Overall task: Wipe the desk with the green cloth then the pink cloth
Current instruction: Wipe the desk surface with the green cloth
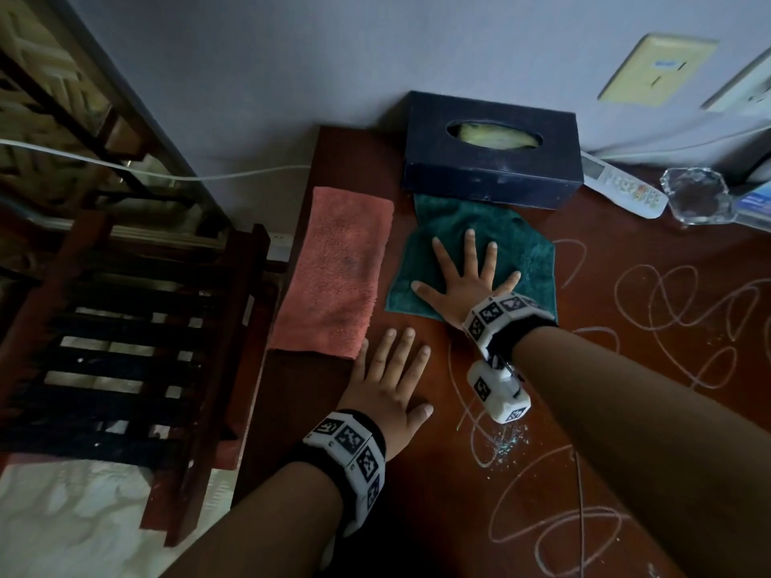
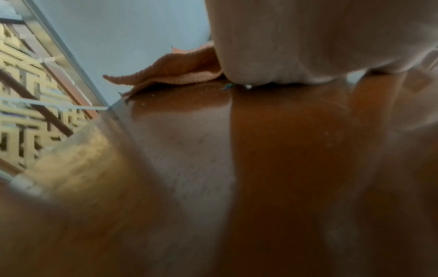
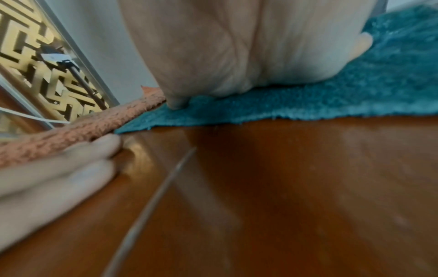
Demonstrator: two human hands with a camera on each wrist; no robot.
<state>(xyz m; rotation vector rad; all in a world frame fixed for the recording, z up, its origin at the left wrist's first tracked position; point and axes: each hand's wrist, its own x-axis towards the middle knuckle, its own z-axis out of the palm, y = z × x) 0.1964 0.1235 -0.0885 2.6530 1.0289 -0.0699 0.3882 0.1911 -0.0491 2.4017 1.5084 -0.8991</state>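
Note:
The green cloth (image 1: 513, 239) lies spread on the brown desk (image 1: 584, 285) just in front of a dark tissue box. My right hand (image 1: 467, 273) presses flat on it with fingers straight and spread; in the right wrist view the palm (image 3: 237, 56) sits on the green cloth (image 3: 355, 97). The pink cloth (image 1: 333, 269) lies folded along the desk's left edge. My left hand (image 1: 392, 377) rests flat on the bare desk right below the pink cloth, fingers straight. The left wrist view shows the pink cloth (image 2: 170, 71) beyond the palm (image 2: 308, 46).
A dark tissue box (image 1: 492, 152) stands at the back against the wall. A remote (image 1: 621, 185) and a glass ashtray (image 1: 696, 194) lie at the back right. Chalk scribbles (image 1: 688, 310) and crumbs (image 1: 509, 444) mark the desk. A wooden rack (image 1: 137, 369) stands left of the desk.

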